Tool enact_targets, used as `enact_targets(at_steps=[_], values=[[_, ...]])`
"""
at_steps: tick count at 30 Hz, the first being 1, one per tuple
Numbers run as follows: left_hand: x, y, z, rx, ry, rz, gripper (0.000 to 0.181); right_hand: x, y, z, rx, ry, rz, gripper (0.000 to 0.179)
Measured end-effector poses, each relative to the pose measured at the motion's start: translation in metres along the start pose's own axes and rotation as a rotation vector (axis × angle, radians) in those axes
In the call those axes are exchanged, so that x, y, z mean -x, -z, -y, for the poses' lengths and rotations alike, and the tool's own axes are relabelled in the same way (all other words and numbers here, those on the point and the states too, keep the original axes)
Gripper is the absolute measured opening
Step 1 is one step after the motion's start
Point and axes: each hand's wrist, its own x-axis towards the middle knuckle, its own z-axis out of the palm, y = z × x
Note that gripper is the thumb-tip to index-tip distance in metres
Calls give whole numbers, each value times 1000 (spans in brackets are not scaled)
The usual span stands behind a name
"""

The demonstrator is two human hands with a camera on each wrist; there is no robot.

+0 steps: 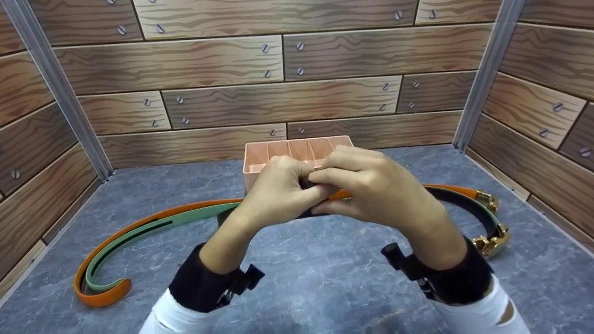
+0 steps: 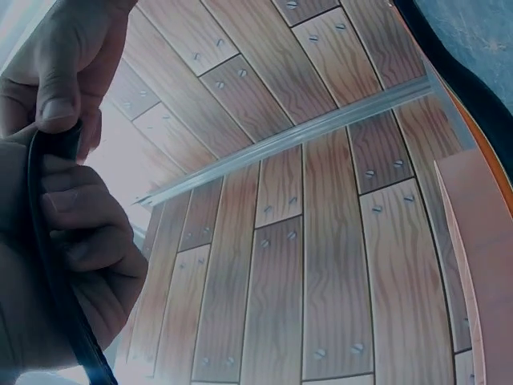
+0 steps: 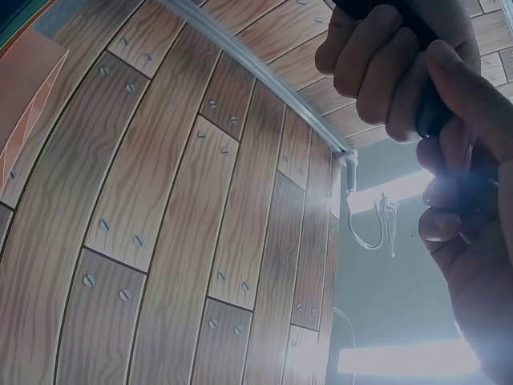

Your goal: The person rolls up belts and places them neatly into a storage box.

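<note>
Both hands meet in front of the pink box, on a dark belt (image 2: 50,249). My left hand (image 1: 278,190) has its fingers curled round this belt, as the left wrist view shows. With thumb and fingers, my right hand (image 1: 371,185) pinches the belt's upper end; in the right wrist view the dark end (image 3: 433,116) pokes out between the two hands. Most of the belt is covered by the fingers in the head view. Behind the hands runs an orange belt (image 1: 153,217), with a green belt (image 1: 192,215) along its inner side.
The pink box (image 1: 253,162) with several compartments stands at the back centre. Gold buckles (image 1: 492,239) lie at the right, joined to a dark curved belt part (image 1: 468,204). Wood-patterned walls (image 1: 325,97) enclose the grey marbled table (image 1: 297,278) at back and sides.
</note>
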Motion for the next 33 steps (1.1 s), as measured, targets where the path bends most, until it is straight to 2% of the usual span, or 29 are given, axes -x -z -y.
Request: enact_targets(at_steps=[3, 7, 11, 15, 18, 21, 26, 30, 33], values=[[2, 5, -1, -30, -9, 28, 21, 2, 0, -3, -26, -17, -30, 35], [5, 10, -1, -34, -96, 72, 19, 7, 1, -12, -202, -75, -136, 29], [3, 9, 4, 46, -222, 58, 19, 7, 4, -17, -376, -119, -224, 34], [1, 6, 10, 144, -348, 29, 36, 5, 6, -16, -432, -148, -260, 37], [1, 6, 11, 179, -417, 54, 44, 5, 9, -13, -452, -155, -262, 38], [2, 9, 12, 201, -446, 114, 37, 6, 10, -12, -467, -157, -258, 38], [4, 17, 11, 232, -459, 229, 8, 5, 11, -13, -524, -135, -257, 40], [3, 19, 13, 291, -460, 254, 4, 5, 10, -13, -556, -120, -272, 40], [1, 15, 13, 358, -462, 223, 12, 5, 9, -14, -655, -139, -279, 41]])
